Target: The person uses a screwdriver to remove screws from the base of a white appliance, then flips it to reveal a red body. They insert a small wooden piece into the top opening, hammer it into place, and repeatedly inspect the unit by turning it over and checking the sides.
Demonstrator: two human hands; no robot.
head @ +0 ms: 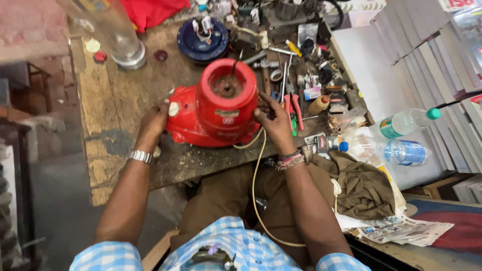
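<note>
Hidden: the red mixer base (pixel 217 108) hides both palms (fingertips hard to make out).
Hands: left hand (pixel 153 123) and right hand (pixel 273 123) clasp the base between them on the wooden bench (pixel 115 100).
Cord: a pale cable (pixel 257 180) trails beneath the right hand.
Beyond: pliers (pixel 296 110) and scattered tools just past the right hand; glass jar (pixel 118 32) beyond the left.

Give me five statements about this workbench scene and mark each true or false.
1. Both hands are on the red appliance base. True: the left hand is at its left side, the right hand at its right.
2. The left wrist bears a metal watch. True.
3. The appliance base is blue. False: it is red; a blue round part lies behind it.
4. Two plastic bottles lie to the person's right. True.
5. The cream cord runs across the left forearm. False: it hangs down beside the right forearm.
</note>
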